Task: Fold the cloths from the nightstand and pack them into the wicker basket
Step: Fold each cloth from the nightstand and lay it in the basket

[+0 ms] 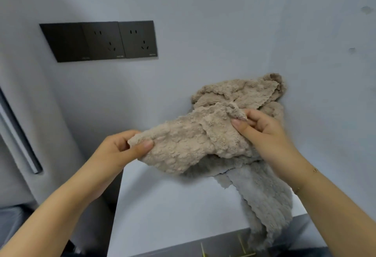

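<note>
— Where is the beige cloth [189, 141] sitting?

— It is hanging above the nightstand [162, 206], stretching from lower left to upper right between both hands, over a grey cloth [262, 191].

— And the fingers?

— The left hand [122, 149] is pinching the lower-left corner; the right hand [262, 128] is gripping the bunched middle, nearer the crumpled far end, which probably needs spreading next. The basket is not showing.

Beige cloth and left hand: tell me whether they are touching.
Touching. The head view shows the left hand pinching a corner of the beige cloth between thumb and fingers, while the right hand grips its other end.
</note>
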Available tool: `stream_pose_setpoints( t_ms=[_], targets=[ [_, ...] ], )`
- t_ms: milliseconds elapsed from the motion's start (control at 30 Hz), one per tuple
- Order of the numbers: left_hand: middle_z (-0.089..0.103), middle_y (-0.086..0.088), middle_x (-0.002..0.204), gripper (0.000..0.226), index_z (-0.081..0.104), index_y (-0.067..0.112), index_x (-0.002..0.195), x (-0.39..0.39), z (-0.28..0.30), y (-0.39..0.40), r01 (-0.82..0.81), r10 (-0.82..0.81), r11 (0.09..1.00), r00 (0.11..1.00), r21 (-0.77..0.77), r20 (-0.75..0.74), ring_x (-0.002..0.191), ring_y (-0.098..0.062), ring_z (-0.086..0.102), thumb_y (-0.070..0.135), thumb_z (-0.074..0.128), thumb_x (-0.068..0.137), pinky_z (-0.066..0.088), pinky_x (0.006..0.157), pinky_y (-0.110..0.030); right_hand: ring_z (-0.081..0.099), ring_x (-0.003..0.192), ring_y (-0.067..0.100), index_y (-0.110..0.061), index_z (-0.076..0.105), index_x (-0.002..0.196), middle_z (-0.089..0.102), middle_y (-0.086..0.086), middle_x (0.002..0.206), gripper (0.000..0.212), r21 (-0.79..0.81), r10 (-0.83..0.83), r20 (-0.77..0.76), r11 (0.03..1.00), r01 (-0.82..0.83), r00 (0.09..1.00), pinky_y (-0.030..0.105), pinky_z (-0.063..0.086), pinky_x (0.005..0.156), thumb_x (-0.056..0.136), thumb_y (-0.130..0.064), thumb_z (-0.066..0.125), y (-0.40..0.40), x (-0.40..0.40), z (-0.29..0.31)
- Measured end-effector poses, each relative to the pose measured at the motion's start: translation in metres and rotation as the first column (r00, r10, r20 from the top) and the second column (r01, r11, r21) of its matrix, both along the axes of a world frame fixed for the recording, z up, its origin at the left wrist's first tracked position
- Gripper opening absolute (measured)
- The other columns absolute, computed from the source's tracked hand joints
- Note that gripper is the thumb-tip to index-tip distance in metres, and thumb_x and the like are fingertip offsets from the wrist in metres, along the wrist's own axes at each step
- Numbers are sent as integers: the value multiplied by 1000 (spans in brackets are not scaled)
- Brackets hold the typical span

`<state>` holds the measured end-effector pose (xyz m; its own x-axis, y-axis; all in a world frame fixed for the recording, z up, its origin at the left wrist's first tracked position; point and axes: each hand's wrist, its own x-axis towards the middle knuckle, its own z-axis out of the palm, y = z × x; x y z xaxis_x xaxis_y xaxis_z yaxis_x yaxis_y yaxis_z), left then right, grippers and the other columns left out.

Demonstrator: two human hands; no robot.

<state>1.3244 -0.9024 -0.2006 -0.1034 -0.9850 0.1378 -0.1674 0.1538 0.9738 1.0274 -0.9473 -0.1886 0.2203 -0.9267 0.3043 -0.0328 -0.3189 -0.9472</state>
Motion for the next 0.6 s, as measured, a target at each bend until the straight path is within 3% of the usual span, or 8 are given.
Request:
stream_pose_setpoints(
  t_ms=[67,133,233,300,367,467,533,600],
  targets=[
    [74,-11,101,45,74,12,96,-1,6,0,-11,10,1000,993,-7,-118,92,-19,71,48,80,70,55,79,-20,64,78,16,-20,62,102,66,3,98,17,-28,-137,11,990,137,991,20,54,74,87,-13,68,-4,4,0],
    [75,-11,101,33,74,11,98,-5,11,-1,-66,65,998,982,-1,-175,92,-20,72,37,73,78,56,76,-20,50,70,8,-23,58,93,57,-5,93,22,-226,-325,-161,931,286,932,16,46,67,84,-11,73,-6,7,-2],
    [75,-12,100,27,70,5,106,-11,6,-3,-116,118,993,985,23,-128,92,-24,72,22,63,86,58,77,-24,50,77,7,-26,62,81,53,-10,89,18,-464,-371,-417,872,157,830,23,44,70,82,-10,70,0,21,-11],
    [75,-11,97,22,71,5,105,-14,-2,-3,-141,144,989,985,37,-93,88,-23,72,17,64,88,58,73,-24,52,83,6,-25,69,90,55,-12,92,6,-480,-320,-534,877,31,783,28,47,74,86,-20,68,5,33,-22],
    [76,-7,92,16,73,7,101,-15,-13,-4,-174,176,984,984,49,-41,83,-19,72,15,65,89,55,68,-21,50,92,6,-25,68,108,56,-12,99,27,-479,-325,-683,875,-66,654,27,40,83,89,-43,62,8,45,-33],
    [76,-7,91,12,73,9,97,-12,-35,-4,-213,213,974,977,80,12,85,-23,73,15,66,89,59,73,-27,48,104,8,-27,63,112,54,-12,106,57,-419,-321,-826,899,-125,463,27,31,91,81,-71,44,5,58,-50],
    [76,-6,92,12,74,10,97,-10,-48,-2,-225,224,969,974,103,19,87,-24,72,15,67,89,59,77,-30,48,109,12,-25,62,112,54,-10,111,60,-408,-342,-861,907,-108,377,30,31,94,81,-73,42,3,65,-60],
    [76,-4,92,11,74,13,96,-8,-57,-2,-220,217,968,975,117,35,86,-22,73,18,67,89,58,77,-30,49,111,15,-22,60,113,54,-6,114,53,-403,-348,-864,911,-86,365,31,31,95,84,-66,51,2,70,-65]
  ],
)
